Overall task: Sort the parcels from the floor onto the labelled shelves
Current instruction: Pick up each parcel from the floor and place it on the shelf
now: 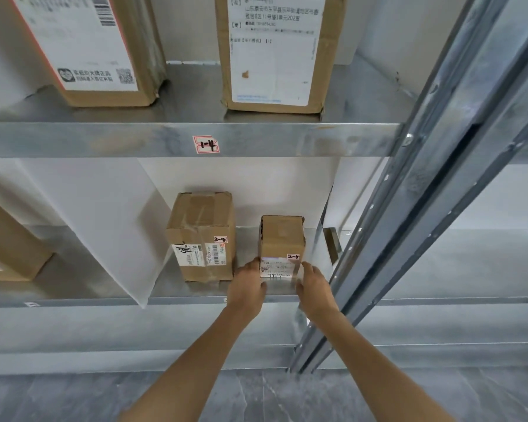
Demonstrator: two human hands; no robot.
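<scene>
A small cardboard parcel (282, 239) with a "2-4" sticker stands upright on the lower metal shelf (104, 295), near its right post. My left hand (248, 287) grips its lower left side and my right hand (313, 287) grips its lower right side. Just to its left, apart from it, stands a larger cardboard parcel (201, 236), also marked "2-4". The upper shelf (134, 138) carries a "1-4" label (206, 144) on its front edge.
Two big parcels (89, 47) (278, 53) stand on the upper shelf. Another box (9, 248) sits at the lower shelf's far left. A white divider sheet (119, 233) hangs left of the parcels. Grey steel uprights (409, 208) run diagonally on the right. Grey tiled floor (73, 397) lies below.
</scene>
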